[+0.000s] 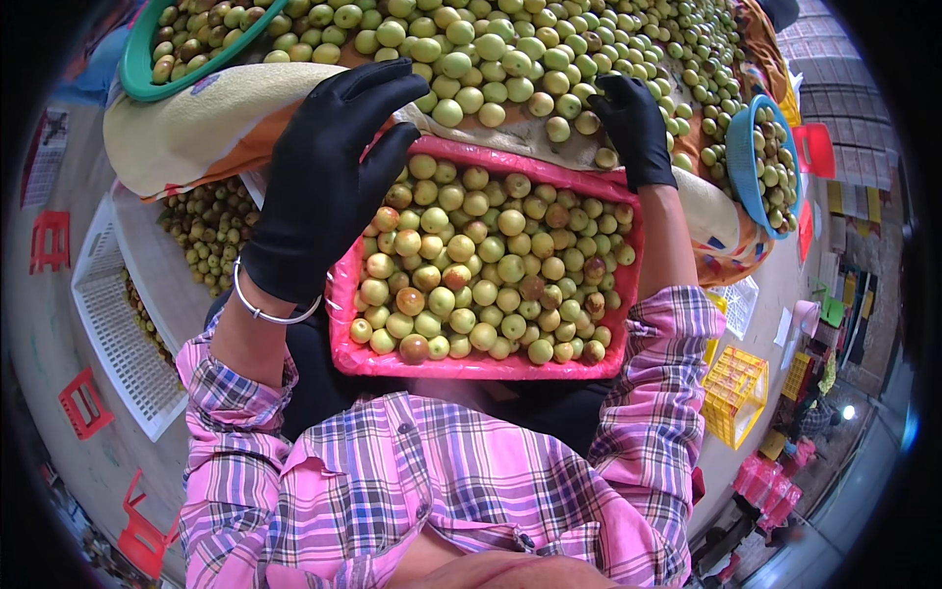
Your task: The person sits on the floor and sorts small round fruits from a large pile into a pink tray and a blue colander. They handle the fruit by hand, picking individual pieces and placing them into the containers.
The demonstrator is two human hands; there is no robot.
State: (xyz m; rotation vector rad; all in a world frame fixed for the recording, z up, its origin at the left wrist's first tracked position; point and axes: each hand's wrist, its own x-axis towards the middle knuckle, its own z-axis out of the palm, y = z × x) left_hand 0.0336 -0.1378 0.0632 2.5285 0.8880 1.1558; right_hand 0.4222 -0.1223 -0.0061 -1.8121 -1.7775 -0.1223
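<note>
Over the far left corner of a crate lined with pink plastic [481,369], my left hand [329,162] in a black glove is open, its thumb apart from stretched fingers. Nothing shows in it. Green jujubes [459,246], some blotched brown, fill the crate between my legs. My right hand [633,128], also black-gloved, reaches past the crate's far right corner to a pile of loose jujubes [491,74] on a cloth-covered table. Its fingers are apart and bent over the jujubes at the near edge of the pile; their tips are partly hidden.
A green basket [132,69] of browner jujubes stands at far left, a blue basket [743,167] of jujubes at right. White crates [123,294] with jujubes sit low on the left. Red stools [86,402] and a yellow crate [736,393] stand on the floor.
</note>
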